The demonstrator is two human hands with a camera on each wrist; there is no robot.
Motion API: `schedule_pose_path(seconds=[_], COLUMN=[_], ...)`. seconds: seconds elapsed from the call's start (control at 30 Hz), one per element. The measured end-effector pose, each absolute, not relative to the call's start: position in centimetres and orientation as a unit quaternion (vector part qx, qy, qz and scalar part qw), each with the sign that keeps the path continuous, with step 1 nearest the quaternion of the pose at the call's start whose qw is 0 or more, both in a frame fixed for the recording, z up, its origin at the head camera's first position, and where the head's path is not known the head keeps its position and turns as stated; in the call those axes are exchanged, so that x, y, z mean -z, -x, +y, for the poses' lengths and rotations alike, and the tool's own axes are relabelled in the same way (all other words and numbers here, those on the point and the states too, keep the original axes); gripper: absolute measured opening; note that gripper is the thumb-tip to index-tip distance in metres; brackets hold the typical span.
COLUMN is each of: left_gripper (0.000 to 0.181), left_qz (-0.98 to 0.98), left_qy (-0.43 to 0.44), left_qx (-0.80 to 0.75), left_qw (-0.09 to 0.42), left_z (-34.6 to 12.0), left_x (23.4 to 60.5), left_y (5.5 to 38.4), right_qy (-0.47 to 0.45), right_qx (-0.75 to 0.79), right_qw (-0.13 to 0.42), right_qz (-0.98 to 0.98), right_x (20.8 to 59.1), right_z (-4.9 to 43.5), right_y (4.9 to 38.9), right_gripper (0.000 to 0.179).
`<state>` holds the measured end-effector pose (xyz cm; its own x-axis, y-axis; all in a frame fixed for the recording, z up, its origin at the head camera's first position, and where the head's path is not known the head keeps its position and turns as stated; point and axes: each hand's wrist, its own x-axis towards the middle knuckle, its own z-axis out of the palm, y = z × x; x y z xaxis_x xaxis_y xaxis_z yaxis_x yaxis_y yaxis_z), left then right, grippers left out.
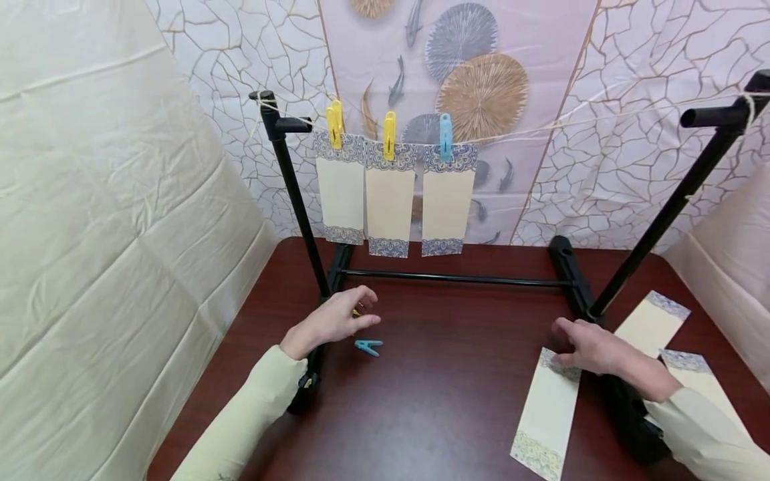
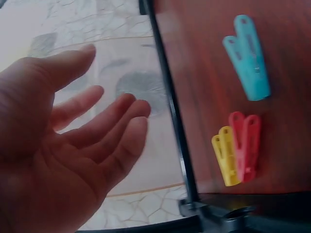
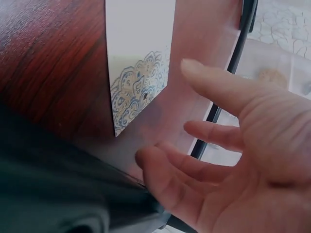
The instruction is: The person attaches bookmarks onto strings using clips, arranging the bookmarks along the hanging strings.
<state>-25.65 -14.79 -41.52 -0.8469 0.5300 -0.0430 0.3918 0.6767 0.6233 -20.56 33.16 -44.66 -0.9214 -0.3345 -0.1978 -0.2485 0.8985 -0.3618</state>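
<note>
My left hand (image 1: 337, 319) hovers at the left of the table with fingers loosely bent and nothing in them. Close by lies a blue clothespin (image 1: 368, 347); the left wrist view also has a yellow clothespin (image 2: 226, 158) and a red clothespin (image 2: 246, 146) side by side. On the right, my right hand (image 1: 592, 347) is over the patterned end of a cream card (image 1: 544, 407). In the right wrist view its thumb and fingers stand apart near that card's end (image 3: 141, 87), gripping nothing. Part of the card's top is hidden by the hand in the head view.
Three cards hang from a string under two yellow clothespins (image 1: 390, 135) and one blue clothespin (image 1: 446, 137). The string spans a black frame (image 1: 295, 200), whose low crossbar (image 1: 451, 277) runs behind the hands. Two more cards (image 1: 652, 324) lie beyond the right foot.
</note>
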Motion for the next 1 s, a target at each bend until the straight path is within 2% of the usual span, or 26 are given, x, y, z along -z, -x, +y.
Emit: schedule_pose_path(seconds=[0.17, 0.3, 0.8, 1.0], left_gripper=[0.044, 0.044, 0.034, 0.032], left_qz=[0.914, 0.921, 0.939, 0.949], left_qy=[-0.274, -0.266, -0.263, -0.259], left_qx=[-0.267, -0.245, -0.156, -0.116], left_qw=[0.133, 0.146, 0.159, 0.141], left_z=[-14.3, -14.1, -13.4, -13.3], left_x=[43.2, 44.1, 46.1, 46.5], left_y=[25.4, 25.0, 24.3, 23.9], right_qy=[0.13, 0.116, 0.111, 0.127], right_qx=[0.189, 0.184, 0.164, 0.165], right_qw=[0.181, 0.192, 0.209, 0.196], right_qz=[0.956, 0.957, 0.958, 0.958], right_x=[44.9, 45.2, 45.4, 45.6], right_z=[33.3, 33.2, 32.7, 32.7], right_y=[20.2, 20.1, 19.9, 19.8], right_gripper=[0.056, 0.049, 0.039, 0.035])
